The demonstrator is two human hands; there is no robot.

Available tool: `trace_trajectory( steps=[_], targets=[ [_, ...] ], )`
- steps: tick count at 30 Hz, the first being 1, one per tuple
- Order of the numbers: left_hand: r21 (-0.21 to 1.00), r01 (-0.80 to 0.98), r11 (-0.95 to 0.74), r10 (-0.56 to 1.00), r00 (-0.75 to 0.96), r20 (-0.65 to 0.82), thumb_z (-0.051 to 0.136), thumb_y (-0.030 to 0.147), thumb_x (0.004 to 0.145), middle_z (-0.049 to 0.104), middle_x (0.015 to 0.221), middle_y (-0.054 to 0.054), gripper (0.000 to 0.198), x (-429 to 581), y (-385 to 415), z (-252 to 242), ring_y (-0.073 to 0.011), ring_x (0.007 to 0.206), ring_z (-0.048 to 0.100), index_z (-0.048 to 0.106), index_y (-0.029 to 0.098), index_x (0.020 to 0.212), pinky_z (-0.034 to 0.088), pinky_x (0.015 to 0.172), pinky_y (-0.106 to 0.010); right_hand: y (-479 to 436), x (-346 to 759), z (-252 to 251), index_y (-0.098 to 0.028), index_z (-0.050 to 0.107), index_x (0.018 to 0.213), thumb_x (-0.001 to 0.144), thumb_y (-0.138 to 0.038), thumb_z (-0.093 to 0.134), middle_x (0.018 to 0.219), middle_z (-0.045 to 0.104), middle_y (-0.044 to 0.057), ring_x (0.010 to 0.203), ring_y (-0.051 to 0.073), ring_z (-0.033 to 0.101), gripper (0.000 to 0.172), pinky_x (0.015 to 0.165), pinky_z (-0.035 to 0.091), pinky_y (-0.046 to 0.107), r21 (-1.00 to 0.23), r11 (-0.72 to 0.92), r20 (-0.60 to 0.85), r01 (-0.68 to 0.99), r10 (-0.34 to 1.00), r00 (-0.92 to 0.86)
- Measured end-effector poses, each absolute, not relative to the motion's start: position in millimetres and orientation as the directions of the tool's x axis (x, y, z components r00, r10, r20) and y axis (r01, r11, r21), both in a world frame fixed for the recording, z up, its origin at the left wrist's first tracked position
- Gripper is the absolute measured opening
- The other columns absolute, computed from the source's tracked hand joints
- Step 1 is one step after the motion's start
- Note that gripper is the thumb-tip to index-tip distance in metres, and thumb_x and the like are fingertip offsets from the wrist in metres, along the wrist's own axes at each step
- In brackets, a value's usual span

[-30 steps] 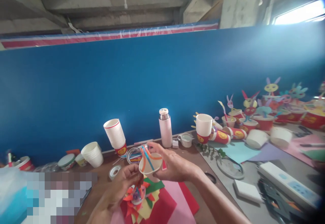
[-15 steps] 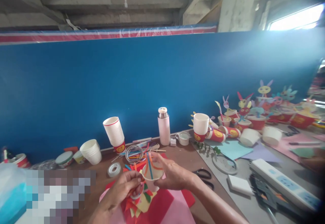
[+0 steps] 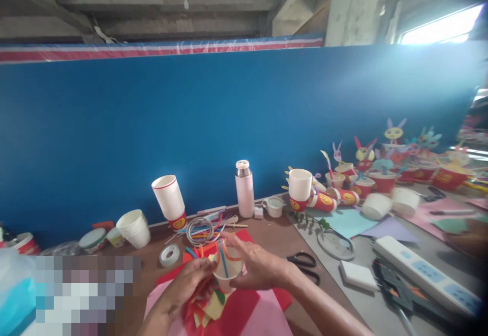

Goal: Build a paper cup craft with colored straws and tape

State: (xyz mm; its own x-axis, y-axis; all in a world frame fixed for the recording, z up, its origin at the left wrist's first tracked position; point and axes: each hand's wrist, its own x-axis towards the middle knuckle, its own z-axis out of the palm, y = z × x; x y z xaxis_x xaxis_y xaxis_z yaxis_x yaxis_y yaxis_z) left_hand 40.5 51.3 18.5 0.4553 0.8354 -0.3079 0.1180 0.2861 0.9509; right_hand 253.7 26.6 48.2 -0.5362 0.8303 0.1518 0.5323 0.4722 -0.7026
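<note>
While the right hand (image 3: 261, 270) wraps its fingers around the small paper cup (image 3: 227, 269), held low over the bench (image 3: 276, 234) straight in front of the pink flask (image 3: 244, 189), the left hand (image 3: 190, 286) pinches narrow at the cup's side, seemingly on one of the coloured strips (image 3: 222, 252) arched over its mouth. Risks: too hard a squeeze buckles the thin wall; a sideways pull peels or tears the strip. Tape roll (image 3: 169, 255) sits front-left of the flask, scissors (image 3: 304, 263) front-right.
</note>
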Motion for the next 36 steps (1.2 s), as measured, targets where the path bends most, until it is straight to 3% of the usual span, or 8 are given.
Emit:
trace_trajectory(
  steps=[3, 6, 9, 12, 26, 36],
  targets=[
    [0.941, 0.105, 0.321, 0.848, 0.411, -0.335, 0.060, 0.049, 0.071, 0.056, 0.047, 0.001, 0.035, 40, 52, 15, -0.0074, 0.036, 0.045, 0.054, 0.015, 0.071, 0.029, 0.037, -0.018, 34, 269, 51, -0.025, 0.016, 0.139, 0.061, -0.026, 0.068, 0.132, 0.046, 0.009, 0.117, 0.024, 0.047, 0.094, 0.091, 0.040, 0.031, -0.781, 0.390, 0.082, 0.487, 0.837, -0.541],
    [0.935, 0.082, 0.344, 0.856, 0.383, -0.348, 0.060, 0.045, 0.071, 0.052, 0.045, 0.005, 0.030, 39, 52, 14, -0.0055, 0.033, 0.038, 0.053, 0.016, 0.073, 0.024, 0.033, -0.016, 40, 280, 51, -0.020, 0.038, 0.129, 0.067, -0.021, 0.059, 0.119, 0.057, 0.008, 0.107, 0.020, 0.054, 0.065, 0.081, 0.045, 0.027, -0.793, 0.331, 0.024, 0.512, 0.856, -0.516],
    [0.930, 0.066, 0.362, 0.853, 0.381, -0.358, 0.059, 0.044, 0.071, 0.048, 0.044, 0.007, 0.028, 40, 52, 16, -0.0040, 0.033, 0.031, 0.052, 0.017, 0.073, 0.019, 0.031, -0.015, 43, 279, 46, -0.018, 0.060, 0.096, 0.069, -0.014, 0.048, 0.093, 0.067, 0.004, 0.083, 0.016, 0.061, 0.030, 0.067, 0.043, 0.022, -0.698, 0.375, 0.031, 0.610, 0.867, -0.497],
    [0.926, 0.058, 0.374, 0.846, 0.387, -0.366, 0.059, 0.044, 0.071, 0.045, 0.043, 0.008, 0.027, 41, 51, 18, -0.0033, 0.032, 0.026, 0.051, 0.018, 0.074, 0.015, 0.031, -0.015, 43, 270, 40, -0.017, 0.062, 0.075, 0.069, -0.014, 0.047, 0.073, 0.065, 0.000, 0.065, 0.013, 0.056, 0.017, 0.055, 0.035, 0.020, -0.601, 0.418, 0.054, 0.681, 0.871, -0.488],
    [0.914, 0.067, 0.400, 0.857, 0.328, -0.398, 0.064, 0.046, 0.067, 0.042, 0.045, 0.010, 0.032, 41, 48, 30, -0.0026, 0.034, 0.025, 0.048, 0.018, 0.069, 0.009, 0.036, -0.016, 41, 258, 32, -0.018, 0.059, 0.083, 0.072, -0.020, 0.045, 0.070, 0.059, 0.000, 0.058, 0.011, 0.047, 0.018, 0.051, 0.028, 0.019, -0.593, 0.363, 0.043, 0.719, 0.906, -0.422],
    [0.904, 0.056, 0.425, 0.847, 0.328, -0.418, 0.062, 0.050, 0.066, 0.037, 0.042, 0.009, 0.036, 40, 49, 32, -0.0014, 0.033, 0.019, 0.050, 0.017, 0.061, 0.006, 0.035, -0.016, 40, 263, 37, -0.021, 0.061, 0.077, 0.080, -0.026, 0.044, 0.062, 0.056, -0.002, 0.054, 0.010, 0.042, 0.018, 0.051, 0.022, 0.021, -0.488, 0.432, 0.127, 0.758, 0.895, -0.429]
  ],
)
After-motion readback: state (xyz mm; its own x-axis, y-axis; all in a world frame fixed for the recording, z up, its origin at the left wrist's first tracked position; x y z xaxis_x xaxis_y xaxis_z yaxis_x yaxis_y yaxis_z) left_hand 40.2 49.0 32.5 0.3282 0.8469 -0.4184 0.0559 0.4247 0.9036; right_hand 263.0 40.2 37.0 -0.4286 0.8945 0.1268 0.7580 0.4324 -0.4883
